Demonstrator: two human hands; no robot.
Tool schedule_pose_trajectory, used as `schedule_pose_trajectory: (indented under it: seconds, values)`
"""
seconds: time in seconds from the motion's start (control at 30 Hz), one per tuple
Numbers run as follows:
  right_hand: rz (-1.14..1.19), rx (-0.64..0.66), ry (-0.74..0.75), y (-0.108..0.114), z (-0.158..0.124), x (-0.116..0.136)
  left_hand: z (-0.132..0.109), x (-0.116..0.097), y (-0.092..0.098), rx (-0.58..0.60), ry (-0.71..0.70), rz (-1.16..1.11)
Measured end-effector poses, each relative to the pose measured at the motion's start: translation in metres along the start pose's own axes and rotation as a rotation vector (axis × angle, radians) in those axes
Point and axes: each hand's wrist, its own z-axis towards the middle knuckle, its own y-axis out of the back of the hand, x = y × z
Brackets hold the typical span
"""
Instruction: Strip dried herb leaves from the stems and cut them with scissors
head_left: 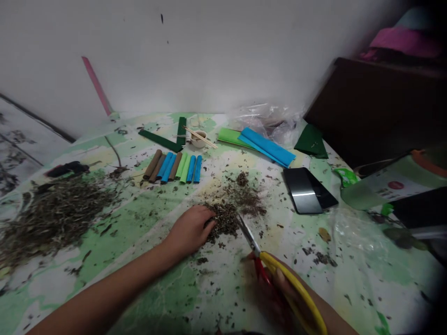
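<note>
My left hand (188, 231) rests at the left edge of a small heap of chopped dried leaves (226, 219), its fingers curled and closed on the bits; the fingertips are partly hidden in the heap. Scissors (267, 267) with one yellow and one red handle are in my right hand (279, 283), whose fingers wrap the handles. The blades look nearly closed and point up-left, their tip at the right edge of the heap. Finer brown crumbs (251, 201) lie scattered just beyond it.
Uncut dried leaves (59, 211) form a large pile at left. Several brown, blue and green paper rolls (173, 166) lie in a row. Behind are a small cup (198, 140) with sticks across it, folded blue paper (267, 146) and a plastic bag (268, 118). Phones (303, 190) lie at right.
</note>
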Motion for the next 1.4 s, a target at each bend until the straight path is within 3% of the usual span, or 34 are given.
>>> schedule_pose_trajectory:
  seconds: [0.17,0.4,0.57,0.8,1.03,1.23,1.4]
  values:
    - [-0.371,-0.001,-0.043,0.009,-0.008,0.0,-0.003,-0.001,0.005,-0.056,0.041,-0.223]
    - [-0.479,0.123,-0.048,-0.011,-0.004,0.023,-0.011,-0.007,0.009,-0.016,0.13,-0.528]
    - [-0.55,0.115,0.036,-0.025,0.001,0.036,-0.017,-0.014,0.01,-0.095,0.133,-0.479]
    - [-0.626,0.088,0.042,-0.033,0.007,0.035,-0.019,-0.022,0.009,-0.186,0.317,-0.661]
    - [-0.531,0.047,0.057,-0.041,0.013,0.036,-0.019,-0.024,0.007,-0.216,0.455,-0.809]
    - [-0.484,0.056,0.05,-0.039,0.014,0.026,-0.019,-0.025,0.007,-0.267,0.463,-0.79]
    - [-0.536,0.022,0.091,-0.036,0.016,0.023,-0.021,-0.017,0.004,-0.279,0.373,-0.648]
